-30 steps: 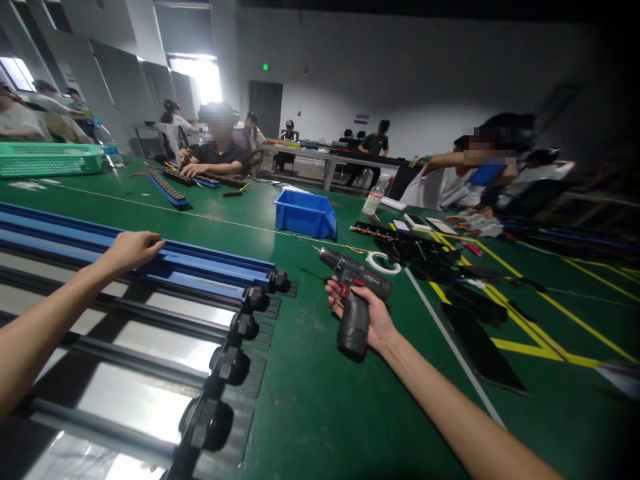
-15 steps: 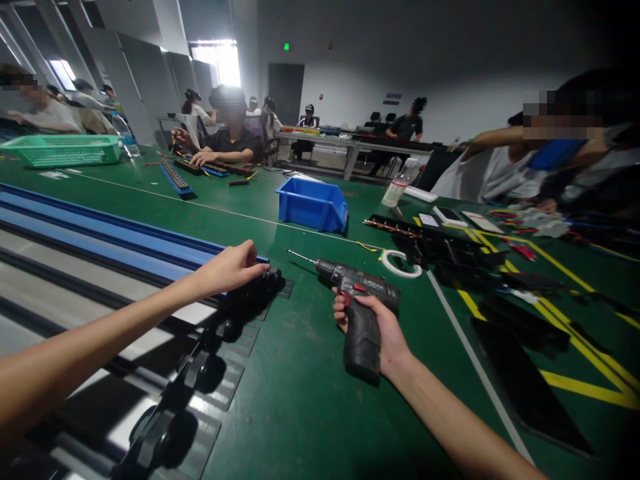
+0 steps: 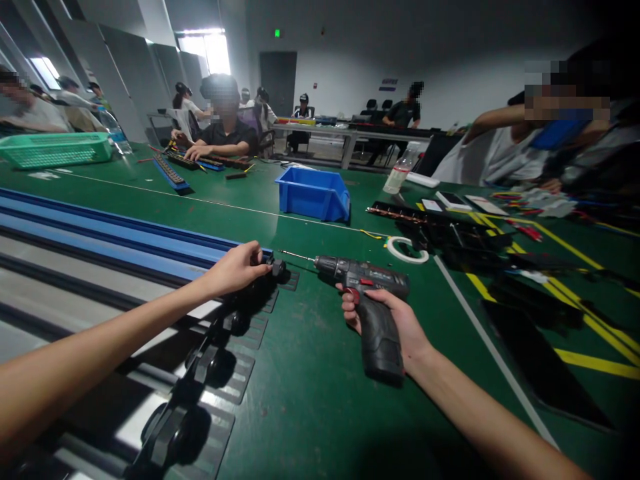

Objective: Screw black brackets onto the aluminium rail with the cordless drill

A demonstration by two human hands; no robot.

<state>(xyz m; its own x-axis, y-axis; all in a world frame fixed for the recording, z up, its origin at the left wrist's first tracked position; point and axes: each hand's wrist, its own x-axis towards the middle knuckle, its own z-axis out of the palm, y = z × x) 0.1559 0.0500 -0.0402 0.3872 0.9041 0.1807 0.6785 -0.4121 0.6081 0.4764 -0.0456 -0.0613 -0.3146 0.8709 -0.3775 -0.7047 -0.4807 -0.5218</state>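
Note:
My right hand (image 3: 385, 313) is wrapped round the grip of a black and red cordless drill (image 3: 383, 333), a finger at its red trigger. The drill's long thin bit (image 3: 297, 255) points left, its tip just short of the rail end. My left hand (image 3: 240, 267) is closed in a pinch at the end of a long blue rail (image 3: 125, 232), close to a black end fitting (image 3: 278, 267). Whatever the fingertips hold is too small to make out. More black fittings (image 3: 215, 363) with grey slotted plates line the ends of the parallel rails.
Beyond the drill stands a blue bin (image 3: 313, 195). A white ring (image 3: 407, 251), a bottle (image 3: 399, 172) and black parts (image 3: 450, 233) lie to the right. A green basket (image 3: 55, 152) sits at far left. Co-workers sit across the table (image 3: 225, 127) and at right (image 3: 510, 147).
The drill has turned slightly, its bit lying more level and nearer my left hand's fingertips. My left hand stays at the rail end. The view has shifted a little.

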